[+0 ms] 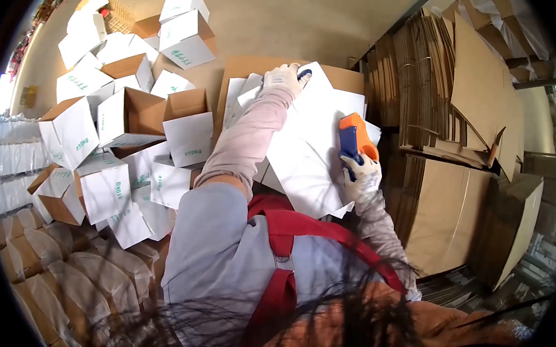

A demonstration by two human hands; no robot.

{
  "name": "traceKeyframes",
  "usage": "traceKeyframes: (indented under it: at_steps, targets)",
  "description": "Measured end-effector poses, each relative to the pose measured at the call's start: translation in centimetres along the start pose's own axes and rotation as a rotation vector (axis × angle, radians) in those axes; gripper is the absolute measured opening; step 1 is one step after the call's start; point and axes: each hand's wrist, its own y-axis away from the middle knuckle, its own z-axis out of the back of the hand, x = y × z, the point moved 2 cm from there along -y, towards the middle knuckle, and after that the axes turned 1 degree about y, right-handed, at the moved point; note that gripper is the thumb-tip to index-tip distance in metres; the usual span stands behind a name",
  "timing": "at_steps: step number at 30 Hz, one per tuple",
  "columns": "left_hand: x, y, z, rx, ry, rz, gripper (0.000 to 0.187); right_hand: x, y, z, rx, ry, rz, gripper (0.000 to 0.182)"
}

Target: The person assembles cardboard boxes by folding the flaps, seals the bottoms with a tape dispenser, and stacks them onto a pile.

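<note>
My left hand [284, 79], in a white glove with a dark blue palm, reaches to the far end of a folded white cardboard box [311, 143]. Its fingers curl over the far edge there. At the right side of that cardboard my right hand [362, 176], gloved the same way, grips an orange-and-blue hand tool [359, 136] that looks like a tape dispenser. More white cardboard pieces lie beneath the upper one, on a brown cardboard base [342, 79].
Made-up white boxes [188, 137] with green print pile up on the left, their brown insides showing. Wrapped brown bundles [76, 278] lie at the lower left. Stacked flat cardboard [412, 85] stands close on the right, with a large brown carton [446, 212] below it.
</note>
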Motion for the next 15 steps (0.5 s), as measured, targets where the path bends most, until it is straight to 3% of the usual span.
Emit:
traceKeyframes:
  at_steps: [1, 2, 4, 5, 6, 8, 9, 12, 14, 15]
  targets:
    - [0.0, -0.6, 0.1, 0.009, 0.014, 0.0, 0.045, 0.7, -0.8, 2.1, 0.073, -0.191, -0.138, 0.033]
    - [0.4, -1.2, -0.1, 0.008, 0.059, -0.034, 0.047, 0.9, -1.0, 2.8, -0.002, -0.46, -0.234, 0.032]
    - [1.3, -1.9, -0.5, 0.026, 0.1, -0.048, 0.05, 2.4, -1.9, 4.1, -0.012, -0.922, -0.275, 0.032]
    - [1.4, -3.1, -0.2, 0.066, 0.065, -0.078, 0.049, 2.4, -2.1, 3.4, 0.049, -0.976, -0.144, 0.031]
    - [1.4, -4.0, -0.1, 0.108, 0.033, -0.107, 0.05, 3.8, -2.4, 3.4, 0.014, -1.089, -0.178, 0.029]
    - [1.7, -4.7, 0.2, 0.098, 0.018, -0.109, 0.05, 2.9, -0.2, -4.6, 0.169, -1.096, -0.403, 0.027]
    - [2.4, -4.7, 0.8, 0.083, 0.056, -0.107, 0.05, 1.4, 0.5, -5.9, 0.237, -1.243, -0.351, 0.027]
    - [5.6, -3.6, 1.9, -0.025, 0.142, -0.198, 0.049, 1.0, -0.1, -4.0, 0.289, -1.18, -0.221, 0.028]
    - [6.4, -1.5, 0.2, 0.649, 1.061, 0.068, 0.047, 0.9, 0.5, -4.2, 0.303, -1.184, -0.222, 0.028]
    - [5.6, 0.6, 1.2, 0.806, 0.932, 0.029, 0.045, 1.1, 0.2, -3.9, 0.282, -1.145, -0.197, 0.028]
